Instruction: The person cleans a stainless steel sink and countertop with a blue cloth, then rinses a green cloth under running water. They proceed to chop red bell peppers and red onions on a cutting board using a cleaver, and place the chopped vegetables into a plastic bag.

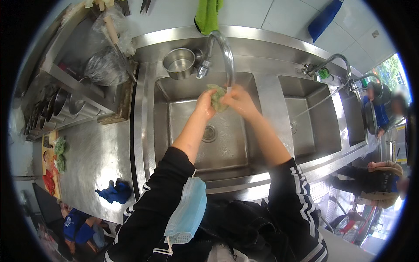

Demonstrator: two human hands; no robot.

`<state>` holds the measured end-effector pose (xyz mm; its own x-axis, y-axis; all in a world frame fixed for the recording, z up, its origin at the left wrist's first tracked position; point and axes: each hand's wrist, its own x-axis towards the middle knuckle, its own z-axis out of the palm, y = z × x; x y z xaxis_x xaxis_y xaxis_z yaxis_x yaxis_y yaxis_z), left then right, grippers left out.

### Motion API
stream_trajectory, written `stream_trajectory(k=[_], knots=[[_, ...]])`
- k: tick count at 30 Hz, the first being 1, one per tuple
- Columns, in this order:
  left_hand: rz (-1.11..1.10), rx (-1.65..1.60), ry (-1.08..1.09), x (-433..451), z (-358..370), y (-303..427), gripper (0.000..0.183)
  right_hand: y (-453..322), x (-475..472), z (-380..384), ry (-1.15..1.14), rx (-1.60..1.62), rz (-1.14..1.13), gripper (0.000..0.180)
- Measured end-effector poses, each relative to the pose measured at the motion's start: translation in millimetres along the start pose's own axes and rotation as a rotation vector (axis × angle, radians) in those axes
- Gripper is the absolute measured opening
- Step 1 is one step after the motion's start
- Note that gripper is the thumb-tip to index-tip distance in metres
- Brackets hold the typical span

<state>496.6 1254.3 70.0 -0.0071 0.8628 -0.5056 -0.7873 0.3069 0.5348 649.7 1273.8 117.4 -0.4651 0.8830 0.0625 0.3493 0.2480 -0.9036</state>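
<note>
Over the left basin of a stainless steel sink (222,154), my left hand (205,104) holds a pale green leafy vegetable (216,98), perhaps a cabbage or lettuce. Beside it, my right hand (238,100) has its fingers at the vegetable's right edge; it is slightly blurred, and I cannot tell how firmly it grips. A curved chrome faucet (228,55) rises behind and partly covers the space above my right hand. Below my hands lies the round drain (209,133). A blue face mask (186,209) hangs in front of my chest.
A steel pot (178,63) stands on the back ledge. Rightward are a second basin (311,124) and more faucets. A blue cloth (115,191) lies on the left steel counter (98,147), near a cutting board with vegetables. Shelves hold pots. Other people are at lower left and far right.
</note>
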Motion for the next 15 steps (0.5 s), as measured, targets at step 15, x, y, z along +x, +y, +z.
stream_trajectory(k=[15], knots=[[0.296, 0.011, 0.146, -6.0, 15.6, -8.4, 0.029, 3.0, -13.8, 12.9, 0.032, 0.802, 0.445, 0.029]])
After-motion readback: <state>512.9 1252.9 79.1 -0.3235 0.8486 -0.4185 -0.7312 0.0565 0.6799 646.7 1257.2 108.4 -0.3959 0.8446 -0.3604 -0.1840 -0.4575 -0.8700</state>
